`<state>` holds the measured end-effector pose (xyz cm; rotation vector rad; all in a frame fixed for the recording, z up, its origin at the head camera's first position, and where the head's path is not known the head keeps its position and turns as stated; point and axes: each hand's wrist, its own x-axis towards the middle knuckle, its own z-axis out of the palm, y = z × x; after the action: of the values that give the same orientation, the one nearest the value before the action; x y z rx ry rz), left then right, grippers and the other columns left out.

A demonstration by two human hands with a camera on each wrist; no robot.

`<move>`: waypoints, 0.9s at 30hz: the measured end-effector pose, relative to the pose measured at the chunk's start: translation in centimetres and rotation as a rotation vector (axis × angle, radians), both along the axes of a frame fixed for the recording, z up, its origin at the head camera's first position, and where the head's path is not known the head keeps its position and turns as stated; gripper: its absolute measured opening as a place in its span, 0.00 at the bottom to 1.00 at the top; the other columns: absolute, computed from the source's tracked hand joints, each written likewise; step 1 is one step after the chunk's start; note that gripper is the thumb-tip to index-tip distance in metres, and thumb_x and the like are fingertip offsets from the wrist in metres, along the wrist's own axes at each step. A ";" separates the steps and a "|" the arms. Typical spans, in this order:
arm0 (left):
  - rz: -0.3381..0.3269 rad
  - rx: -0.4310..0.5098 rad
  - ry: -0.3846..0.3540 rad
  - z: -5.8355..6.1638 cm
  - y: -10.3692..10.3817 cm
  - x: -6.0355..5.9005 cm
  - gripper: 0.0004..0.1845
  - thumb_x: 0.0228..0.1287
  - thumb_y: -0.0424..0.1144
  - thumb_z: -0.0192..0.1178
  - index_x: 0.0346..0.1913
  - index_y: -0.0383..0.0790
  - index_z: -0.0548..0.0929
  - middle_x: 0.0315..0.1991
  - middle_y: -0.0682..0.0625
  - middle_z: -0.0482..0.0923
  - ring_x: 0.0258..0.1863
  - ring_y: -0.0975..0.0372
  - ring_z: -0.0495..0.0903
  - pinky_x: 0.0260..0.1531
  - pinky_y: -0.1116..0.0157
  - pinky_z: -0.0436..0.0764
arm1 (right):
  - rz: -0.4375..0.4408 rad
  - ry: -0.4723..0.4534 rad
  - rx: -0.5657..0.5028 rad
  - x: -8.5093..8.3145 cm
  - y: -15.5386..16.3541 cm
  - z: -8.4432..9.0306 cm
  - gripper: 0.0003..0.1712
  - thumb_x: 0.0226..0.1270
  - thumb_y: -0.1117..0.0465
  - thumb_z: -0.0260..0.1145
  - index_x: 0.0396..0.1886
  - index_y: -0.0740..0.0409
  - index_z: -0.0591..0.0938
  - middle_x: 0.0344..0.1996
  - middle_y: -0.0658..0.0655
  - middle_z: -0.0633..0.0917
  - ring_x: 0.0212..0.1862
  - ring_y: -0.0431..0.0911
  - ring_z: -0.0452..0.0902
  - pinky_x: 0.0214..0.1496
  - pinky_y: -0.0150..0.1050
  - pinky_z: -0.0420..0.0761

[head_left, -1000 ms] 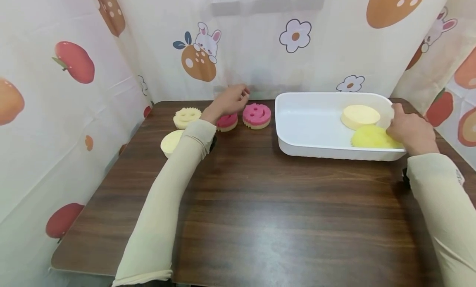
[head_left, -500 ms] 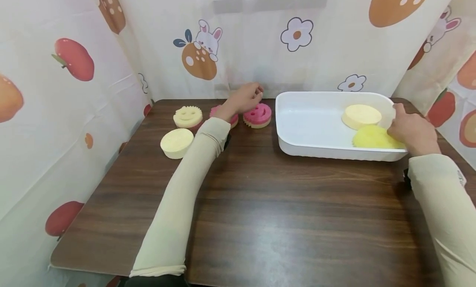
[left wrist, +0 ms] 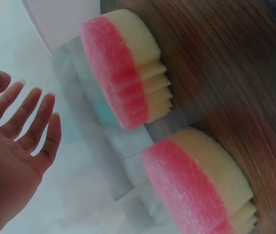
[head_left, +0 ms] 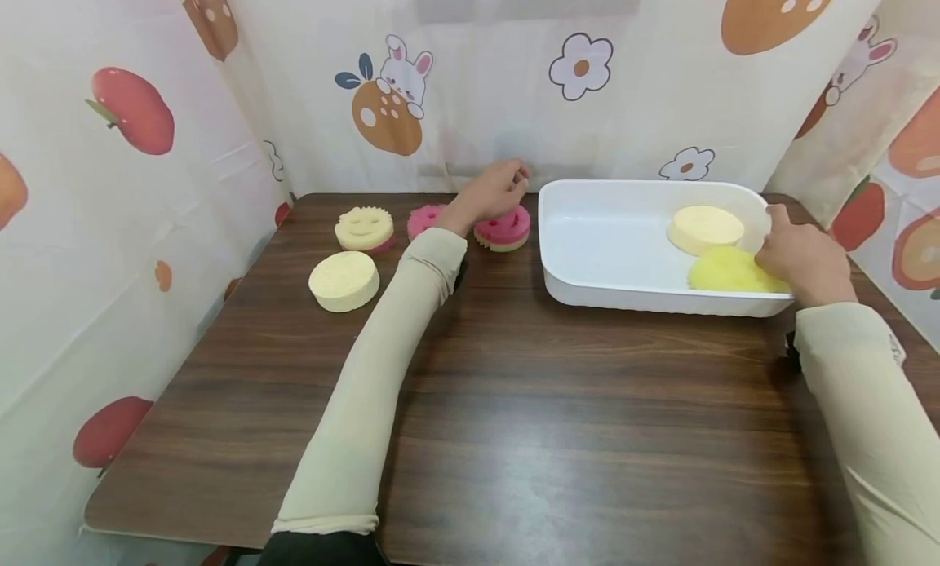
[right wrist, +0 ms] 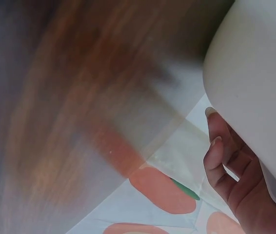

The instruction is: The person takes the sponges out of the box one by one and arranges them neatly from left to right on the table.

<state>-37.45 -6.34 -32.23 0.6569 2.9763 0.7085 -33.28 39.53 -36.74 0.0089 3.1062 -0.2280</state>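
My left hand [head_left: 490,192] hovers over two round pink-and-cream sponges, fingers loosely bent and holding nothing. The right pink sponge [head_left: 507,230] has a smiley face; the left pink sponge [head_left: 423,218] is partly covered by the forearm. In the left wrist view, the hand [left wrist: 18,134] is apart from both scalloped sponges, palm showing. At the right end of a white tray [head_left: 624,298], my right hand [head_left: 806,260] grips the rim, its fingers curled against the outer wall in the right wrist view. Inside the tray lie a cream round sponge [head_left: 707,228] and a fluffy yellow piece [head_left: 730,271].
Left of the forearm sit a cream smiley sponge [head_left: 364,227] with pink beneath it and a plain cream round sponge [head_left: 343,280]. A dark wooden table [head_left: 587,419] bears everything. Printed curtains [head_left: 499,77] hang at its back and sides.
My left hand has moved right, from above the left pink sponge to above the right one, uncovering the cream sponges on the left. My right hand stays on the tray.
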 end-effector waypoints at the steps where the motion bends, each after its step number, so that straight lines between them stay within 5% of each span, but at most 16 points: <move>1: -0.002 0.004 0.000 0.1 0.2 -0.1 0.23 0.79 0.47 0.39 0.68 0.40 0.68 0.65 0.46 0.74 0.64 0.58 0.73 0.65 0.63 0.72 | 0.001 0.001 -0.003 0.0 0.1 0.0 0.38 0.70 0.57 0.49 0.74 0.66 0.49 0.42 0.83 0.75 0.32 0.66 0.75 0.24 0.55 0.73; 20: -0.013 0.011 0.042 1.7 3.7 -0.7 0.22 0.79 0.46 0.39 0.68 0.41 0.68 0.64 0.48 0.74 0.61 0.60 0.73 0.63 0.66 0.73 | -0.037 0.010 -0.004 0.5 0.4 0.4 0.39 0.70 0.56 0.51 0.74 0.66 0.49 0.45 0.81 0.74 0.36 0.68 0.74 0.28 0.57 0.74; 27: 0.017 -0.006 0.028 1.4 4.0 -1.0 0.22 0.79 0.45 0.38 0.68 0.43 0.68 0.65 0.49 0.73 0.61 0.61 0.73 0.63 0.66 0.73 | -0.020 0.010 -0.001 0.1 -0.3 -0.1 0.39 0.70 0.58 0.51 0.74 0.66 0.50 0.42 0.81 0.77 0.33 0.65 0.75 0.27 0.55 0.74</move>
<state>-38.44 -2.38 -30.84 0.6478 3.0112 0.6965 -33.17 39.22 -36.79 0.0393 3.1167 -0.2307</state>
